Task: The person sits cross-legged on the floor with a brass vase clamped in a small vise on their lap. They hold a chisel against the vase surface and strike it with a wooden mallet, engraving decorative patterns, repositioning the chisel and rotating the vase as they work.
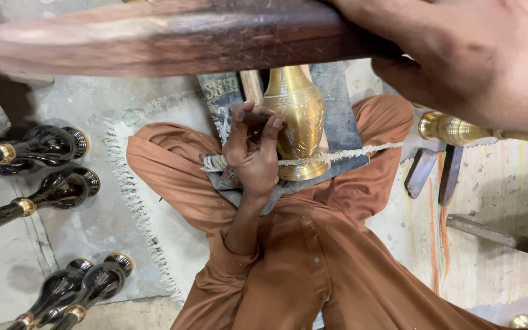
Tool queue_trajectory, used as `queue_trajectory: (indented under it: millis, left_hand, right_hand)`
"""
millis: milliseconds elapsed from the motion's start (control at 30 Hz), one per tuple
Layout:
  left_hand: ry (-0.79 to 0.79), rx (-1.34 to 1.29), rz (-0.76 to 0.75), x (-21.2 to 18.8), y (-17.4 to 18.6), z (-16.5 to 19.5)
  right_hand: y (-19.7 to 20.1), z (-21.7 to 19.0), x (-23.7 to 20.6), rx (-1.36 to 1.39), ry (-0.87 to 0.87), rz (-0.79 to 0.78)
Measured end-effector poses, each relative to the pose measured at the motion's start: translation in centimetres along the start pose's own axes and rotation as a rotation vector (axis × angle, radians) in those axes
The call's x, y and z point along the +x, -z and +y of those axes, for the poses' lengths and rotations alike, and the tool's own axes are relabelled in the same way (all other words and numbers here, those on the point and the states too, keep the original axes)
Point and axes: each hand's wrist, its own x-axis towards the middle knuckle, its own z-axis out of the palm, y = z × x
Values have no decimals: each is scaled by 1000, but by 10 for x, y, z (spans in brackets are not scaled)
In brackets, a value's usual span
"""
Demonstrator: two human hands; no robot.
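Head view: a small tool (253,116) is pinched by the left hand (252,153) against the brass vase (297,122); the engraving could be scratched if the tool slips. The right hand (478,55) is wrapped around the wooden bar (166,36).

My one camera sits on my head, looking steeply down over my lap (300,269) to the floor (80,214), close enough that my hands fill much of it.

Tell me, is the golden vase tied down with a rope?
Yes, a pale rope runs across the lower part of the brass vase, beside the left hand.
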Motion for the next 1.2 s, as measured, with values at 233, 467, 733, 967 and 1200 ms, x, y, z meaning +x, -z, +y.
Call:
queue_trajectory:
  millis: [233, 467, 733, 967, 1200]
  left_hand:
    - [43, -70, -5, -2, 0, 1]
    - [-6, 48, 18, -6, -1, 3]
    - [-97, 201, 26, -5, -3, 5]
    - [-52, 136, 32, -9, -4, 4]
    - [-77, 107, 38, -11, -4, -2]
  right_hand:
    - [4, -6, -8, -54, -178, -185]
    - [10, -15, -9, -207, -19, -83]
    - [11, -17, -13, -428, 90, -127]
    - [11, -18, -18, -466, 54, -206]
    - [12, -21, -15, -260, 10, -5]
